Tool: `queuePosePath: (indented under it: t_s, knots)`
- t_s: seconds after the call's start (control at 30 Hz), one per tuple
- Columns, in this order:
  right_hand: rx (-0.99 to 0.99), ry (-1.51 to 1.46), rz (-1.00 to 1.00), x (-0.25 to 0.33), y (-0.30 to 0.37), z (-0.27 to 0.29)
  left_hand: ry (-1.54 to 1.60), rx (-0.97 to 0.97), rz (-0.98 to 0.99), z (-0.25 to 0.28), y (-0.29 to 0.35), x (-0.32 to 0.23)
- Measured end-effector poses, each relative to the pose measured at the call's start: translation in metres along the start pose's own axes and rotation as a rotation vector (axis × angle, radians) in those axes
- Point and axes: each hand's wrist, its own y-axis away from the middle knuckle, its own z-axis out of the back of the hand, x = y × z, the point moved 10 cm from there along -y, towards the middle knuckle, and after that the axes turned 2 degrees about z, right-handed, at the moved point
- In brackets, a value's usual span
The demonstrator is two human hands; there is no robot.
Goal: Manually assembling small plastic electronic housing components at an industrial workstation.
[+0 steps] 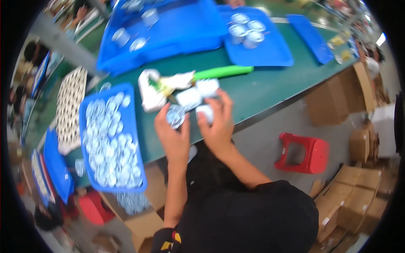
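Note:
My left hand (172, 137) is closed around a small, round, clear-silvery piece (175, 116), pinched between thumb and fingers. My right hand (220, 125), close beside it, grips a small white piece (205, 113) that looks like a cup, partly hidden by the fingers. Just beyond my fingertips lie two white cup-like pieces, a nearer one (188, 98) and a farther one (208, 87). Behind them a bright green, long-handled tool (223, 72) lies next to a crumpled white cloth (152, 90) with green and yellow marks. Blur hides finer detail.
To the left a blue tray (137, 158) holds many small round pale pieces. A large blue bin (185, 31) and a flat blue tray (270, 55) with several lidded cups stand at the back. A red stool (318, 156) and cardboard boxes (352, 198) are on the right.

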Motion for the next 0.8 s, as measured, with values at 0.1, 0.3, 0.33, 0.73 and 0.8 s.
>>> queuePosePath:
  t_s: [0.1, 0.3, 0.33, 0.73, 0.8]
  knots:
    - [0.037, -0.036, 0.019, -0.001, -0.001, -0.001, -0.001, -0.009, -0.040, 0.001, 0.000, -0.004]
    - [0.347, -0.028, 0.278, 0.023, 0.004, -0.007, -0.032, 0.004, -0.019, 0.005, 0.002, 0.003]
    - [0.374, -0.062, 0.276, 0.016, 0.009, -0.009, -0.030, 0.003, -0.023, 0.006, 0.002, 0.004]
    - [0.087, -0.300, 0.039, 0.001, 0.014, -0.001, 0.012, 0.028, -0.039, 0.007, 0.002, 0.003]
    - [0.094, -0.162, 0.057, 0.000, 0.011, 0.009, 0.022, 0.014, -0.037, 0.009, 0.002, 0.002]
